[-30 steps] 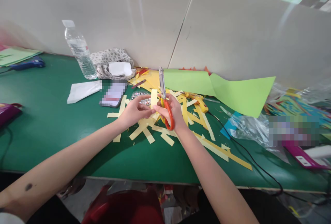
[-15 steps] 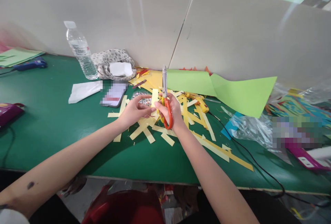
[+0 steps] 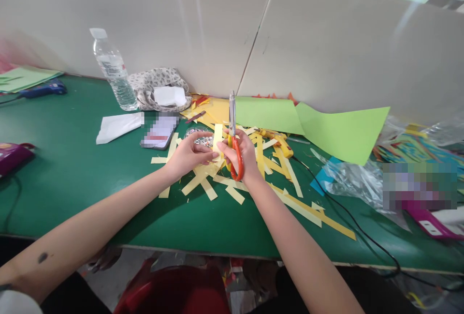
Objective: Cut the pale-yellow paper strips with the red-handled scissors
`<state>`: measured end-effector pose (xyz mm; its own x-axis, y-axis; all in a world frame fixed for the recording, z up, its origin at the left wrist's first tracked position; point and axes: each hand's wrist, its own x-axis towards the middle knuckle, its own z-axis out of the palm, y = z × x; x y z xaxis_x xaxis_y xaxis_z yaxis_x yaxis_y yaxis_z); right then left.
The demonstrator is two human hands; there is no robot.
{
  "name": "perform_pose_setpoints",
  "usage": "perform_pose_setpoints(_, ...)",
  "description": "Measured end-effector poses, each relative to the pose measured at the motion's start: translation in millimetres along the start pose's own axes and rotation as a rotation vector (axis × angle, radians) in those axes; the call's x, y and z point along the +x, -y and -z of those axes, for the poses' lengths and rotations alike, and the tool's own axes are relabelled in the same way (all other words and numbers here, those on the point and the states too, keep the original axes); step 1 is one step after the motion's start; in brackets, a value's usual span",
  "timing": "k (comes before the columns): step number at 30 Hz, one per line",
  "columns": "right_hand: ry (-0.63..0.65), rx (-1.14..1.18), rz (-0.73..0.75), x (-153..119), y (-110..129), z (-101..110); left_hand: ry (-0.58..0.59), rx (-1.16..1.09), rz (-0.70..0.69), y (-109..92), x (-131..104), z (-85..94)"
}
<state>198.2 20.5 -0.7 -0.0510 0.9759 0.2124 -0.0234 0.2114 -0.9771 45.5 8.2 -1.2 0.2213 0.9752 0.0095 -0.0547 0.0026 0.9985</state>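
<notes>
The bare left forearm (image 3: 90, 219) comes in from eight o'clock, its left grip (image 3: 186, 155) curved, fingers and thumb reaching toward three. The bare right forearm (image 3: 290, 236) rises from five o'clock; the right grip (image 3: 247, 155) is curled closed, thumb (image 3: 226, 149) toward ten, near the left fingertips.

Pale grey wall panels (image 3: 137, 9) meet at a dark, slanting seam (image 3: 258, 32) behind a green-topped table (image 3: 72, 154). Whitish streaks of light (image 3: 176, 4) appear against the panels. Below the table's near edge lie a red seat (image 3: 181, 290) and grey floor (image 3: 125, 270), scraps scattered upon the latter.
</notes>
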Motion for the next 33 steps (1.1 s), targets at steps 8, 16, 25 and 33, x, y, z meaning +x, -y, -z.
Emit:
perform_pose_setpoints(8,0.140,0.001,-0.004,-4.0,9.6,2.3,-0.065,-0.230,0.020,-4.3,4.8,7.0)
perform_pose_setpoints(16,0.260,-0.149,-0.014,-6.6,7.4,-1.8,-0.188,-0.309,-0.014,-4.0,13.6,18.1)
perform_pose_setpoints(25,0.275,-0.152,-0.060,-6.9,7.4,-1.7,-0.268,-0.350,-0.088,-2.2,20.6,26.9)
perform_pose_setpoints(33,0.247,-0.170,-0.060,-2.1,-1.3,1.7,-0.328,-0.338,-0.168,-0.9,20.4,28.4)
